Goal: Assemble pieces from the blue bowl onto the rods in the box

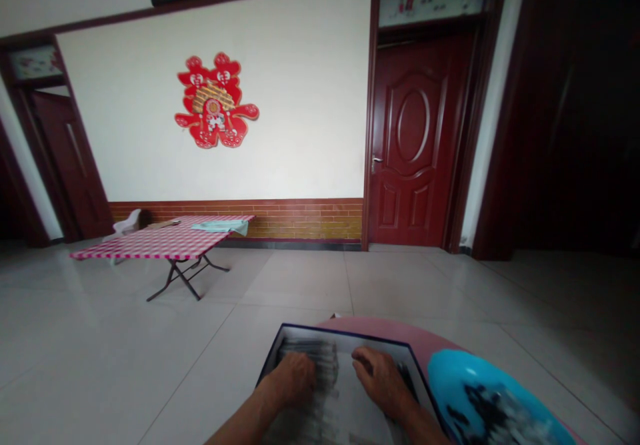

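Note:
A shallow box (347, 332) with a dark blue rim stands on a pink round surface (395, 326). Dark, thin items (327, 358) lie in rows in its left part; they are blurred. Over these items is my left hand (295, 375), its fingers curled down and what they hold, if anything, hidden. My right hand (377, 375) is inside the box's right part, fingers bent, with a gap between thumb and fingers and nothing visible in it. Beside the box on the right, a blue basin (465, 365) holds black and clear pieces.
A low folding table (165, 240) with a red checked cover and a light green cloth (220, 226) stands at the left. Behind are a wall with a red decoration (215, 102) and a closed red door (414, 138). Tiled floor (295, 278) surrounds the pink surface.

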`<control>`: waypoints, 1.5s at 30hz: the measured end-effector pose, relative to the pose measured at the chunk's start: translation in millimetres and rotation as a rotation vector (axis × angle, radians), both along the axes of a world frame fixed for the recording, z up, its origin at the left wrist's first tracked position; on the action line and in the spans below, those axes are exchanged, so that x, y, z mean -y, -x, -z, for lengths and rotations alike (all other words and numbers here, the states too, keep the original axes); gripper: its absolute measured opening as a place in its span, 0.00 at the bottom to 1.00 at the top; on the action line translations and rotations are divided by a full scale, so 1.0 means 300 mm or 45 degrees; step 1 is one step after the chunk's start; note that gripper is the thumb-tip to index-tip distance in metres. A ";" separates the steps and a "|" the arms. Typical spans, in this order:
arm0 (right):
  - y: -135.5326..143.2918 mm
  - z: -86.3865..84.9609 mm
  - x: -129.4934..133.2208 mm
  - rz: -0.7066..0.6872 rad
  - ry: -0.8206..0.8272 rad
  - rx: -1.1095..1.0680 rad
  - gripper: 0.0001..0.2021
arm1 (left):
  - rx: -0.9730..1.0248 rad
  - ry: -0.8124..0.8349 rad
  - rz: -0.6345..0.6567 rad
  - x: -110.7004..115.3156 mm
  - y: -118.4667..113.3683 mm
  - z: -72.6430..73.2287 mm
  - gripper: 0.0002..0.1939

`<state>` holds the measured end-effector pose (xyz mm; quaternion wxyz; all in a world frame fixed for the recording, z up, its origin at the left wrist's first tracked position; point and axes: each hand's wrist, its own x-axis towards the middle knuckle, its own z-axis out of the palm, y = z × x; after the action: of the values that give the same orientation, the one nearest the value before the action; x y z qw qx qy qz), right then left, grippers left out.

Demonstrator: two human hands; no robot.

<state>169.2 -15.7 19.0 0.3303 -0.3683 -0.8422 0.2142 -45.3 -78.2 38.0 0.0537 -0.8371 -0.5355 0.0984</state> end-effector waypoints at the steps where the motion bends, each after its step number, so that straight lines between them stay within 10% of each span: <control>1: 0.000 0.004 -0.002 -0.001 -0.003 0.006 0.11 | -0.030 0.006 0.001 0.000 -0.001 0.005 0.09; 29: 0.000 0.007 0.003 -0.005 -0.003 0.093 0.11 | -0.158 0.054 0.110 -0.017 -0.032 0.015 0.07; 45: 0.005 0.012 -0.005 -0.032 -0.021 0.093 0.13 | 0.314 0.002 -0.004 -0.047 0.031 -0.056 0.08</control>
<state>167.7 -14.2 15.3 0.2995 -0.3627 -0.8600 0.1979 -54.6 -63.9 54.6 -0.0135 -0.8421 -0.5391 -0.0047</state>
